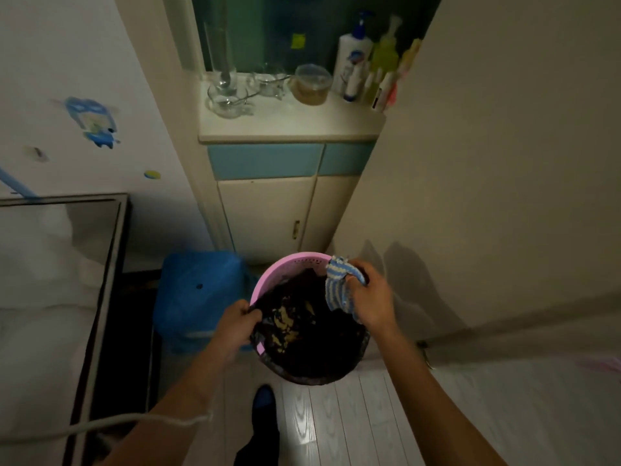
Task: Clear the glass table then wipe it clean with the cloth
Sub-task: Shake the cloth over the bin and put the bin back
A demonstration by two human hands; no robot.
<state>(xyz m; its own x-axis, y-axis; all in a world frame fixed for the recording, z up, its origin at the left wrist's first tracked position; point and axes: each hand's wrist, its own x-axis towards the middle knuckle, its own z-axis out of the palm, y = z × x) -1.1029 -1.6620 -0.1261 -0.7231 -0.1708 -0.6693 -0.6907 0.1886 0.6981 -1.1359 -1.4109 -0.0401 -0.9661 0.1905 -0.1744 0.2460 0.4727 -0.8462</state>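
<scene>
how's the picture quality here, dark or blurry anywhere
Head view: dim overall; the bin liner is nearly black inside. The floor shows a bright glare patch. The left hand is slightly motion-blurred; the right hand holding the cloth is sharper. Wide-angle distortion bends the walls.

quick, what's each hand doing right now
Left hand: closed on the edge of the black bin bag.
Right hand: closed, holding the striped cloth.
</scene>
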